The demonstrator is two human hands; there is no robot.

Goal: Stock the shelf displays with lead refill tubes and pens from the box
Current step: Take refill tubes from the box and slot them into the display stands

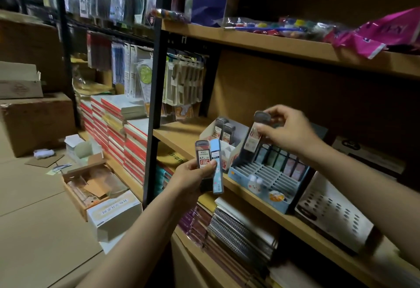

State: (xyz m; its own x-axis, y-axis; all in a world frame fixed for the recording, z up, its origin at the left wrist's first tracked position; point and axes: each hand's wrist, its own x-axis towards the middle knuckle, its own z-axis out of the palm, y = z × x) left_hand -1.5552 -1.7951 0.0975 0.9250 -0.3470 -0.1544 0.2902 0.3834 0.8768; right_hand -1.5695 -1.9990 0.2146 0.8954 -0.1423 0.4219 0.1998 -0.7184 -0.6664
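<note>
Head view: both hands hold lead tubes at the middle shelf, one tube about to go into a display.

Head view: the right hand (288, 133) pinches a dark-capped tube (255, 136) by its top, tilted above the blue tray (268, 180), probably so the lower end can drop into a slot; its label is blurred. The left hand (193, 178) is closed around two spare tubes, a grey one (202, 154) and a blue one (216, 165), held upright just in front of the shelf edge (181, 146), likely as ready stock. The white carton (227, 137) beside the tray already holds two grey tubes. The tray's front slots look vacant, its back row filled. Room is tight: carton on the left, a white holder (331, 215) on the right, the upper shelf (272, 44) overhead, so a straight descent seems safest. The supply box is not identifiable.
</note>
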